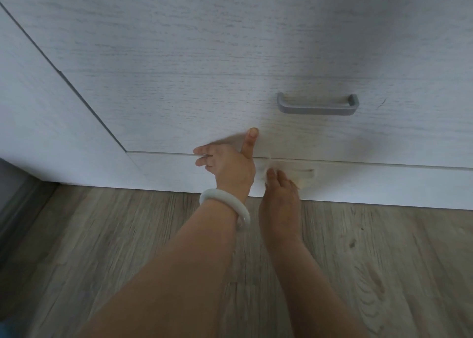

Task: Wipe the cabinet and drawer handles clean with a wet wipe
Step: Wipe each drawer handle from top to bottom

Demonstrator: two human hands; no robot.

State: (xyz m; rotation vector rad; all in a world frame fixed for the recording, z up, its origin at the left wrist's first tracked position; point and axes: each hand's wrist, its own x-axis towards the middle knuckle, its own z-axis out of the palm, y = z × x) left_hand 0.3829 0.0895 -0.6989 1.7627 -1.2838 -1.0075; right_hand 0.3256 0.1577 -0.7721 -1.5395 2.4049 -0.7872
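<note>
Our left hand (227,168) lay spread, fingers straight, on the grained white drawer (179,94); our right hand (280,184) gripped a blurred wipe (302,175) below the squared grey handle (317,104).

A tall front of pale, whitewashed wood-grain cabinet panels (179,69) fills the upper view, split by thin seams. Below it runs a plain white plinth (384,184). The grey-brown wood-plank floor (128,248) spreads across the bottom. A dark grey strip (12,197) edges the far left. Soft daylight, with a broad shadow at upper right.
</note>
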